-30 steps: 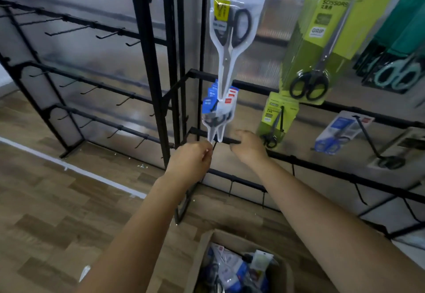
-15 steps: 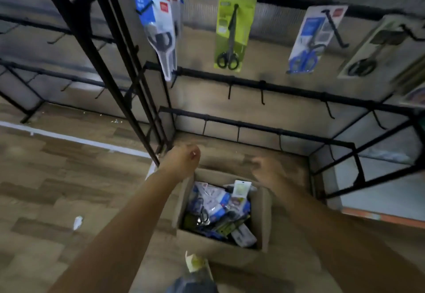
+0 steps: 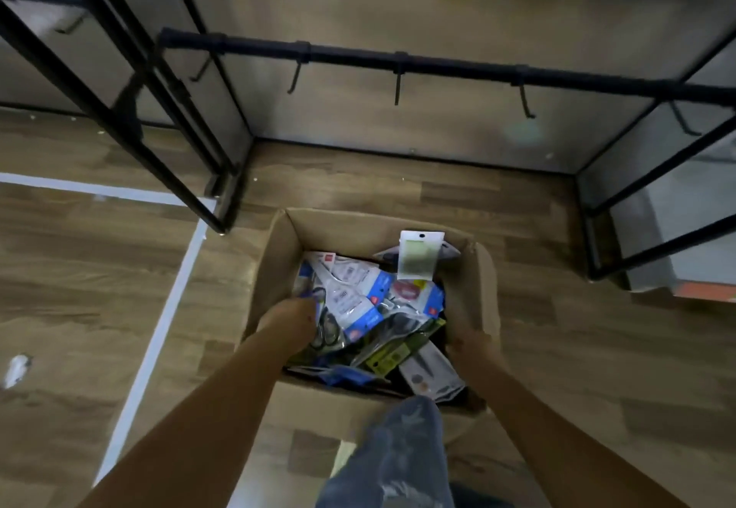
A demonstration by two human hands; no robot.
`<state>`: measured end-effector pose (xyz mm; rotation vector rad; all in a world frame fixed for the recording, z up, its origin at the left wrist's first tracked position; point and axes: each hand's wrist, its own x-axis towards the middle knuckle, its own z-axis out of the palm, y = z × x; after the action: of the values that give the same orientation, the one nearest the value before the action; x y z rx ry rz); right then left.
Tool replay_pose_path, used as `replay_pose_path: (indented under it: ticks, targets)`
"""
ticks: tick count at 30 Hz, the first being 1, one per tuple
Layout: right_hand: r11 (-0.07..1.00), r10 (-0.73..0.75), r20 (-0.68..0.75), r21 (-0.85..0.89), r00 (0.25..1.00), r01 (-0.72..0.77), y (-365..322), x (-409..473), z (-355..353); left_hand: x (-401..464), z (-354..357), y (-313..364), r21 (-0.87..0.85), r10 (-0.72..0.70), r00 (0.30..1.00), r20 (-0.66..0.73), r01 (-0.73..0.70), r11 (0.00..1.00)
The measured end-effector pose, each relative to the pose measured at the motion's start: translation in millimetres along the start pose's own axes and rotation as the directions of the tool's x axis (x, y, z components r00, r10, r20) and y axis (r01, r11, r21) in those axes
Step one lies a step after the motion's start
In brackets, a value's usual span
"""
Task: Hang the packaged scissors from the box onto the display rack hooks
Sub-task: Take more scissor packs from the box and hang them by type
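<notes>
Cardboard box [image 3: 275, 268]: on floor, packs jumbled, axes mixed.
left hand [image 3: 288, 318]: fingers buried in scissor packs [image 3: 358, 300], grip unclear.
right hand [image 3: 472, 344]: holding box wall.

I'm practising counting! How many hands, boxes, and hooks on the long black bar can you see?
Hands: 2, the left hand and the right hand
Box: 1
Hooks on the black bar: 5, though the two end ones are blurry
Total: 8
The packets in the box are too jumbled to count.
</notes>
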<state>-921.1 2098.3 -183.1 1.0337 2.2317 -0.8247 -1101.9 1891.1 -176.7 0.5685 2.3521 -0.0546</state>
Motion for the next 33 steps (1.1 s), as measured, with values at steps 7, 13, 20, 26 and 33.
replay_pose_path:
  ticks: [7,13,20,26,33]
  targets:
    - [0.953,-0.295,-0.076,-0.094,0.953,0.288,-26.9,153.9,81.7,125.4,92.9,-22.3,-0.164,-0.093,0.995,-0.037,0.086,0.983]
    - [0.918,-0.392,-0.182,-0.138,0.902,0.371,-59.4,225.8,114.9,164.3,131.3,-39.2,-0.467,-0.233,0.972,0.042,0.225,0.855]
    - [0.954,-0.162,0.062,-0.245,0.985,0.173,-77.1,251.6,122.6,177.4,144.6,-50.0,-0.731,-0.354,0.930,0.102,0.311,0.607]
    - [0.981,-0.100,0.159,-0.148,0.982,0.124,-82.3,242.5,155.0,182.7,148.3,-55.7,-0.768,-0.429,0.888,0.167,0.390,0.507]
    - [0.984,-0.121,0.093,-0.118,0.988,0.132,-65.3,229.8,170.9,178.5,146.8,-61.8,-0.751,-0.325,0.905,0.275,0.413,0.515]
